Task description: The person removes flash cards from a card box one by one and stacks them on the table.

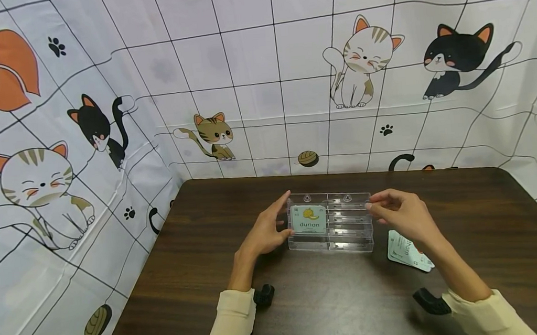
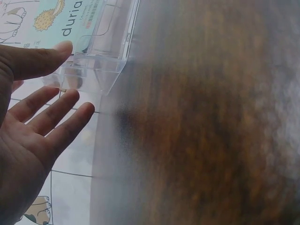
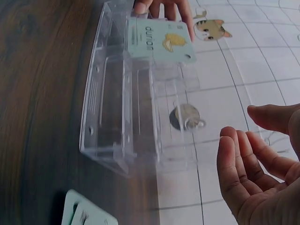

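Observation:
A clear plastic card rack [image 1: 351, 232] with stepped compartments in two columns stands tilted on the table. In its upper left part sits a mint-green card [image 1: 308, 221] printed "durian" with a yellow fruit. My left hand [image 1: 263, 232] holds the rack's left end, the thumb at the card's lower corner and the index finger stretched up along the side. Beside the upper right end is my right hand [image 1: 407, 214]; in the right wrist view that hand [image 3: 258, 173] has loosely bent fingers, apart from the rack, with nothing between them.
Several mint-green cards [image 1: 405, 251] lie in a loose pile right of the rack, below my right forearm. The dark wooden table [image 1: 335, 299] ends at the back against a white cloth [image 1: 250, 58] printed with cats. Black bands [image 1: 264, 296] sit at my wrists.

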Demonstrator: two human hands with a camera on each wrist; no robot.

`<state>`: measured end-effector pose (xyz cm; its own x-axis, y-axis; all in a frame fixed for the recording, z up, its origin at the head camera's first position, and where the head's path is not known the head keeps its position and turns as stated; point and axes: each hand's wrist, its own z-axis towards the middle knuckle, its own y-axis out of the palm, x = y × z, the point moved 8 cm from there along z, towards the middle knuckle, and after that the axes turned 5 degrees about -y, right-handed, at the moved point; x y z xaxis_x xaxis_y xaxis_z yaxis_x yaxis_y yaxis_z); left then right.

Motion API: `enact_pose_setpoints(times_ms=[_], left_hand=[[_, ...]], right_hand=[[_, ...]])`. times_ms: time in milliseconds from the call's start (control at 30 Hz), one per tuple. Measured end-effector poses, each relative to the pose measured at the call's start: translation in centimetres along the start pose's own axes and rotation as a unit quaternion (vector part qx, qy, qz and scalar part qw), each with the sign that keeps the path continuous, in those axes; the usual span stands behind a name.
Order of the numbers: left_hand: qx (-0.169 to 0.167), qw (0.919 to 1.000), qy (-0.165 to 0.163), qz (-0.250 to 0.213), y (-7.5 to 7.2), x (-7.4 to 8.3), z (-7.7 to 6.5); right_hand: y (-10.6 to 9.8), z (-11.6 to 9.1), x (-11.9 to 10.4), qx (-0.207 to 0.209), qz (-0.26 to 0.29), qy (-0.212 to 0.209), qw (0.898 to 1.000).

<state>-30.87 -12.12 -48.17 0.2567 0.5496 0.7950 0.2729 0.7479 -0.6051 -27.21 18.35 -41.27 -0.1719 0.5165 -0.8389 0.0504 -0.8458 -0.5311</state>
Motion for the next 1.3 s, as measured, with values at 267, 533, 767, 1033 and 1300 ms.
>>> enact_pose_setpoints(times_ms=[267, 533, 767, 1033, 1300], left_hand=[[0.000, 1.0000, -0.001, -0.004, -0.1, 0.0, -0.1], [-0.001, 1.0000, 0.003, -0.005, -0.2, 0.1, 0.0], [-0.004, 1.0000, 0.008, 0.000, -0.1, 0.1, 0.0], [-0.006, 0.9999, 0.007, -0.004, 0.0, 0.1, 0.0], [-0.009, 0.9999, 0.006, -0.004, 0.1, 0.1, 0.1]], right_hand=[[1.9, 1.2, -1.6, -0.006, 0.008, -0.020, 1.000], [4.1, 2.0, -2.3, -0.016, 0.014, -0.028, 0.999], [5.8, 2.6, -2.2, -0.020, 0.027, -0.018, 0.999], [7.4, 3.2, -2.4, -0.006, -0.011, -0.043, 0.999], [8.5, 3.3, -2.8, 0.011, -0.041, -0.074, 0.996]])
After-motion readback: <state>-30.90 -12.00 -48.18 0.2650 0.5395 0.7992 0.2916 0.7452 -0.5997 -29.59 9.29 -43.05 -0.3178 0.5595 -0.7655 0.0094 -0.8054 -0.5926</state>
